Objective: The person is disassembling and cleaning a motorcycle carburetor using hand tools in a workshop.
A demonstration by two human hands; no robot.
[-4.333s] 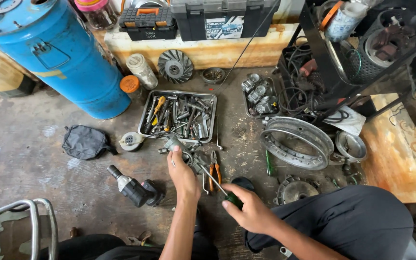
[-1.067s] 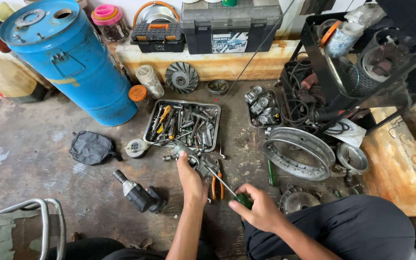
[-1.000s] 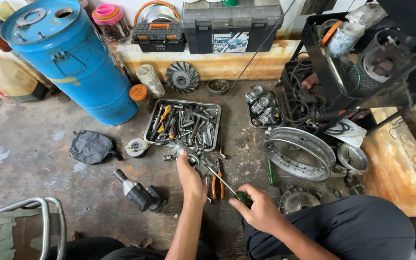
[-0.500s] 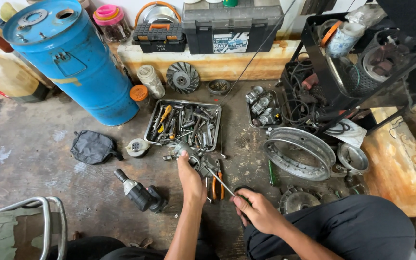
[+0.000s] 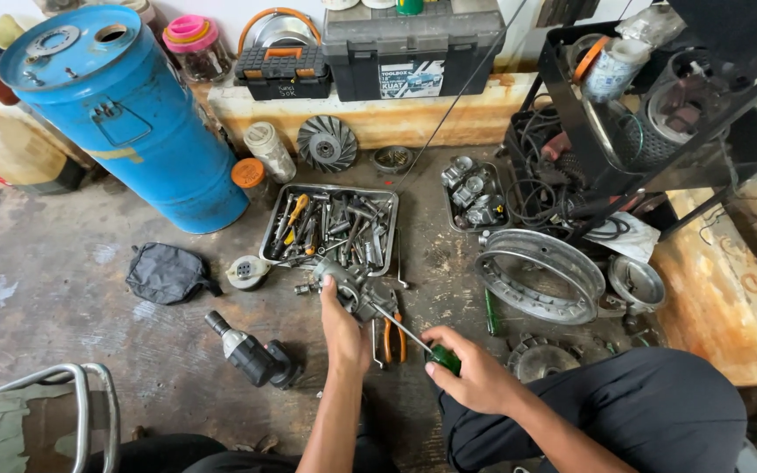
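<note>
The left hand (image 5: 343,320) stretches forward on a straight bare forearm, fingers curled down and gripping, knuckles up. The right hand (image 5: 470,377) sits nearer the body, fist closed, its forearm angling in from the lower right.

Head camera, looking steeply down from a seated person onto a workshop floor.

There is one view only, so no second view overlaps it. The camera sits above the person's knees and faces forward and down towards the wall at the floor's far edge, where a toolbox (image 5: 412,51) stands on a low ledge. Both forearms enter from the bottom edge, and the left hand (image 5: 343,322) and right hand (image 5: 475,377) lie close below the lens. A blue drum (image 5: 120,114) fills the far left corner; a black rack (image 5: 659,96) the far right.
</note>
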